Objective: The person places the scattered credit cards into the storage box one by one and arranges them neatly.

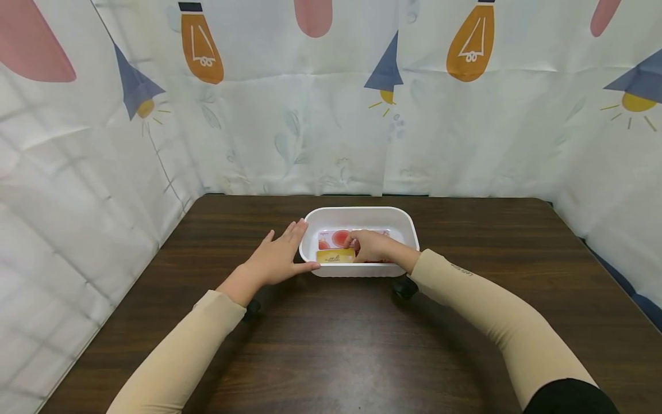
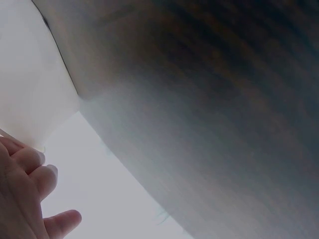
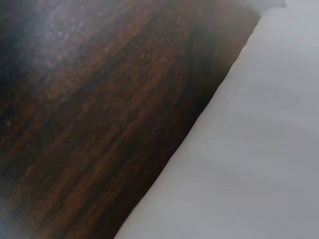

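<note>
A white plastic basin stands on the table, with flat packets lying inside. One is a pink-and-white packet with red round pictures. Nearer the front wall lies a yellow packet. My right hand reaches down into the basin, its bent thumb and fingers pinching at the yellow packet's right end; the palm side is hidden. With fingers extended, my left hand rests against the basin's left rim, thumb at the front corner. The left wrist view shows part of this hand beside the white wall; the right wrist view shows no fingers.
The dark wooden table carries the basin near its far edge. Behind and at both sides hangs a pale patterned curtain. A dark wrist device sits under the right wrist, close to the basin's front right corner.
</note>
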Available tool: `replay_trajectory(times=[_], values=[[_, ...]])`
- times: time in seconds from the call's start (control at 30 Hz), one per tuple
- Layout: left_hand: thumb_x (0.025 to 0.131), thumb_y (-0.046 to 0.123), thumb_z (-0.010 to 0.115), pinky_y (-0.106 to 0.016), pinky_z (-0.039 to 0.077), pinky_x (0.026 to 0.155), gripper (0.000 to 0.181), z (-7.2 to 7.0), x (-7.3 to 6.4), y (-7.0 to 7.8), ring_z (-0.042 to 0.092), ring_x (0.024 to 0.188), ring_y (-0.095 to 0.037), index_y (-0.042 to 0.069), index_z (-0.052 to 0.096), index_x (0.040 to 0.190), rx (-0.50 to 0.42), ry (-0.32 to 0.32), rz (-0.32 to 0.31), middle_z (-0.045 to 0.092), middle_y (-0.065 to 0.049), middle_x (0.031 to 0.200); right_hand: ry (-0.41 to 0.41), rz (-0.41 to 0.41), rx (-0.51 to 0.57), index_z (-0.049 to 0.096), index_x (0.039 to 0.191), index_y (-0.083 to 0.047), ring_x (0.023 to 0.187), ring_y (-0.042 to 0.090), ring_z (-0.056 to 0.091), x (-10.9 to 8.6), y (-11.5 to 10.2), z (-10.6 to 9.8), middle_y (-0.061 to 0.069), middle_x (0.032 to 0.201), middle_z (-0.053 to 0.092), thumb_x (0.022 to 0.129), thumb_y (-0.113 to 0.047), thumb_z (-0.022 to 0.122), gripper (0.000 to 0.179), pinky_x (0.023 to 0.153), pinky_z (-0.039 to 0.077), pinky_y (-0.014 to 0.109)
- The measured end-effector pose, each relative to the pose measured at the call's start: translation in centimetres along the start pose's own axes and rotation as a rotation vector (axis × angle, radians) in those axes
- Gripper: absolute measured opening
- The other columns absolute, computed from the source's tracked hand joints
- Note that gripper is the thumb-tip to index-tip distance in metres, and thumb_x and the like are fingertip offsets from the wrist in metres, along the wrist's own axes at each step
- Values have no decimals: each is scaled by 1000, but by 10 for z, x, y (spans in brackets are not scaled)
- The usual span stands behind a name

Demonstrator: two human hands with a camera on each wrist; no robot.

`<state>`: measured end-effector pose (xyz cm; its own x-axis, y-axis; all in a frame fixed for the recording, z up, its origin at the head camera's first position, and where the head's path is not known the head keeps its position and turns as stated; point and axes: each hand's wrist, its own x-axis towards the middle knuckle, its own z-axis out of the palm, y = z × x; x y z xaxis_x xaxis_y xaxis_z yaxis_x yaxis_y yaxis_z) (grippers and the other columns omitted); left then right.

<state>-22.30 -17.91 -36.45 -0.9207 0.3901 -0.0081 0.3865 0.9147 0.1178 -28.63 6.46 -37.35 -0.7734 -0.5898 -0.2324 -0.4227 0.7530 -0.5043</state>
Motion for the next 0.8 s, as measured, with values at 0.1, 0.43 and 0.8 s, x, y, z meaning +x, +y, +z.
replay_trajectory(times=[0.1, 0.43, 0.8], values=[[73, 85, 29, -56, 10, 107, 111, 0, 0, 0, 8, 140, -19, 8, 4, 150, 2, -4, -3, 7, -5, 155, -1, 8, 3, 62, 113, -11, 80, 17, 51, 0, 0, 0, 3, 89, 57, 77, -14, 76, 39, 66, 46, 26], [73, 85, 30, -55, 9, 108, 111, 0, 0, 0, 7, 140, -18, 9, 4, 150, 2, -5, -5, 7, -5, 155, -1, 4, 25, 62, 108, -11, 80, 18, 51, -2, -1, -1, 4, 87, 57, 75, -11, 75, 36, 65, 46, 26], [73, 85, 29, -56, 12, 107, 111, 1, 0, 0, 9, 140, -18, 9, 4, 150, 13, 2, 0, 8, -5, 155, 7, -1, 78, 63, 107, -10, 76, 18, 51, -4, -1, -4, 4, 84, 56, 75, -11, 77, 35, 62, 43, 25]])
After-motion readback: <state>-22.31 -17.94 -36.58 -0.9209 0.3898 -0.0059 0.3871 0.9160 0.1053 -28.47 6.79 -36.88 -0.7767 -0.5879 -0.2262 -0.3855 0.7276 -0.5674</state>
